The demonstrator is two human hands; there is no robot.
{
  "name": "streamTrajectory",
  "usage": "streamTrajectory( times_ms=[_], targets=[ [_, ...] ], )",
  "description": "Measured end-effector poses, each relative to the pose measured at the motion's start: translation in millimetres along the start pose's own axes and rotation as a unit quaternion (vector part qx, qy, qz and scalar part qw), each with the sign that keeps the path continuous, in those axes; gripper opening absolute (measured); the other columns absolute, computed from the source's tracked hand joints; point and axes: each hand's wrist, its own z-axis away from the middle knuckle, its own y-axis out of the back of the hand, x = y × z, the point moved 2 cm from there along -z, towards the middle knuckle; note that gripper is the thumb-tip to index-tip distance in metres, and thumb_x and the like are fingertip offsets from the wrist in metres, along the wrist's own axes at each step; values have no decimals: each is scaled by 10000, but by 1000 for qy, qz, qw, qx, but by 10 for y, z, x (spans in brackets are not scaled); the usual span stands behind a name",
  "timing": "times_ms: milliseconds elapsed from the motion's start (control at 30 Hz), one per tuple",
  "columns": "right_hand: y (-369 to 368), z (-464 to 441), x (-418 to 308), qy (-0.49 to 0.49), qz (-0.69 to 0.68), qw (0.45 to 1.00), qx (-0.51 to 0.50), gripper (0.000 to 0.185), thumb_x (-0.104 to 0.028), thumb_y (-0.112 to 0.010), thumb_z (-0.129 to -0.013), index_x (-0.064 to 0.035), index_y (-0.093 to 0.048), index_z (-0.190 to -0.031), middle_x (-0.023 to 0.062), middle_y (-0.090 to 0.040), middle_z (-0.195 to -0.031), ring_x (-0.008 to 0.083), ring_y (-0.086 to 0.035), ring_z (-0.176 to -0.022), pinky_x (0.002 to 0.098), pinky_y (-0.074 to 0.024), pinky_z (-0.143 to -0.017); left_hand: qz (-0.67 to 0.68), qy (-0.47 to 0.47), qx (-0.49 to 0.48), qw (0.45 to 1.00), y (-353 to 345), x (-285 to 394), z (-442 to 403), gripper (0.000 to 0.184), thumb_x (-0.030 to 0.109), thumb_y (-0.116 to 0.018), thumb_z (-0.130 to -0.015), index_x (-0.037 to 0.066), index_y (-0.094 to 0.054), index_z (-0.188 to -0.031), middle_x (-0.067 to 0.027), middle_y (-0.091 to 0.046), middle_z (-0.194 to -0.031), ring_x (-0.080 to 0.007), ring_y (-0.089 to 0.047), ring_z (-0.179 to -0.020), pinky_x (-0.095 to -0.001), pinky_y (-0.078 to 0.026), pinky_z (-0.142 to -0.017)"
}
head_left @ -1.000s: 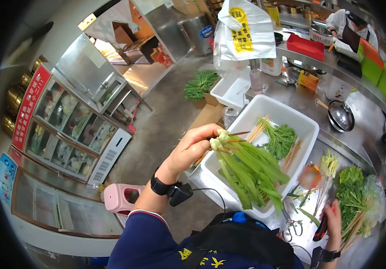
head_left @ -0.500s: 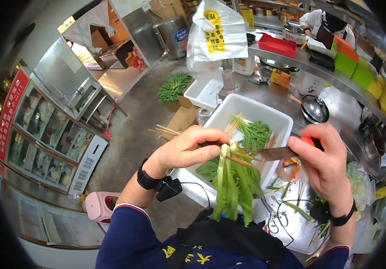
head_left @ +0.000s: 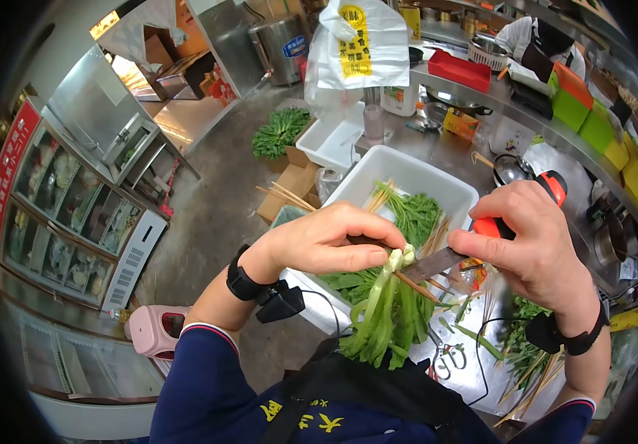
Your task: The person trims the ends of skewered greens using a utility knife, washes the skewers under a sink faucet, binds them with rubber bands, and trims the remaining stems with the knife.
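My left hand (head_left: 333,240) is closed round thin wooden skewers whose ends stick out on both sides. Long green leaves (head_left: 385,318) hang from the skewers, their pale stem ends just beyond my fingertips. My right hand (head_left: 530,240) grips a knife with a red and black handle. The knife's blade (head_left: 437,263) points left and lies against or very near the skewers and stem ends; contact is hard to tell. Below and behind sits a white tub (head_left: 461,194) with feathery greens (head_left: 415,214), more leaves and skewers in it.
Scissors (head_left: 448,355) and loose leaf pieces lie on the steel table at right, near skewered greens (head_left: 522,337). A wok (head_left: 511,169) and a red tray (head_left: 459,70) are farther back. A co-worker (head_left: 541,44) stands behind the shelf. A pink stool (head_left: 157,331) is at left.
My right hand has come up from the table with the knife to my left hand. Lately the blade has moved closer to the stem ends, and the leaves have shifted slightly.
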Motion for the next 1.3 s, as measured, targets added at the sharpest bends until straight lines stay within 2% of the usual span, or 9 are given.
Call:
streamTrajectory(
  times_ms=[533,800,1000,1100,1233,1300],
  targets=[
    [-38,67,45,25,99,993,65,313,-143,-611,-588,-222,-646,-889,19,-502,-828,204,-516,-769,354,-432,-700,46,18,-13,999,-83,-115,-152,313,224,-509,-872,-42,-552,-1031,-100,-604,-904,-154,-549,-840,-280,-426,-755],
    [-214,272,13,-20,114,989,96,394,-142,-596,-615,-219,-631,-999,50,-505,-881,216,-507,-784,351,-423,-682,51,16,9,999,-86,-138,-163,311,223,-503,-880,-40,-549,-1040,-84,-599,-917,-138,-536,-854,-279,-422,-765],
    [-251,340,-34,-10,180,972,154,401,-149,-602,-613,-218,-630,-1007,45,-504,-878,212,-501,-792,357,-420,-673,92,19,12,996,-128,-125,-201,303,208,-498,-885,-41,-548,-1051,-78,-597,-926,-130,-531,-865,-273,-420,-782],
    [-275,377,-36,-1,198,963,182,395,-142,-609,-615,-216,-634,-1002,42,-503,-878,212,-499,-793,359,-419,-672,67,7,3,998,-137,-127,-222,306,202,-501,-884,-42,-543,-1063,-79,-597,-942,-131,-533,-869,-274,-421,-786],
    [-287,386,-40,-28,122,979,163,397,-123,-626,-618,-215,-640,-1005,42,-511,-868,211,-507,-778,346,-422,-654,94,16,0,995,-149,-100,-235,307,198,-512,-878,-37,-539,-1074,-84,-598,-948,-132,-536,-867,-276,-424,-781],
    [-348,414,-72,-78,37,986,145,404,-108,-647,-625,-212,-643,-1016,45,-522,-849,211,-519,-745,332,-424,-626,42,2,-9,999,-129,-74,-238,302,195,-522,-872,-30,-542,-1071,-87,-598,-941,-132,-538,-866,-275,-427,-775]
  ],
)
